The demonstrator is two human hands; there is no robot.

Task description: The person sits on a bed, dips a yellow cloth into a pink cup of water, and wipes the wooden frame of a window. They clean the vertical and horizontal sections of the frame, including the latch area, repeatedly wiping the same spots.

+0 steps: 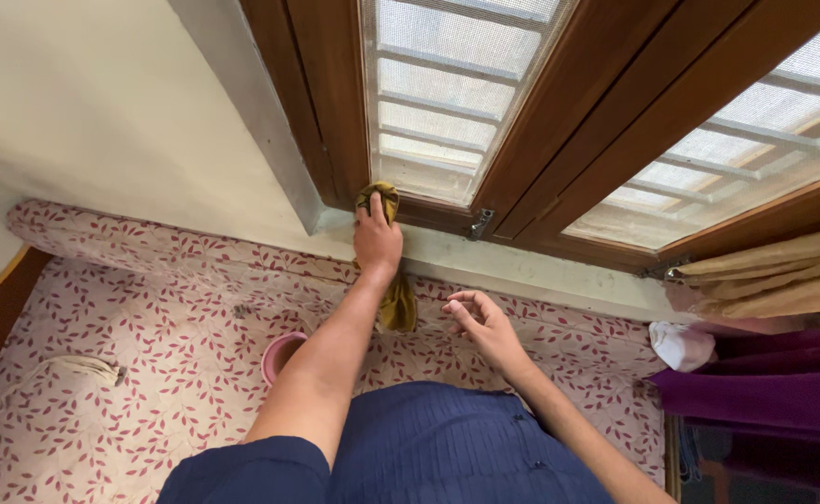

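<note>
There is a single view, from a camera worn on the person's head, and it looks steeply down and forward. The blue-clad lap fills the bottom edge, so the lens sits close above the body. Both forearms run up from there toward the middle of the picture. Ahead lies the leaf-patterned mattress (148, 317), and beyond it the wooden window frame (559, 121) and pale wall (102, 112) tilt across the top, seen from near and slightly to the right. No second view overlaps it.

2 hands (377, 241), 1 olive cloth (397, 301), 1 pink cup (280, 355), 2 screened window panels (447, 84).
</note>
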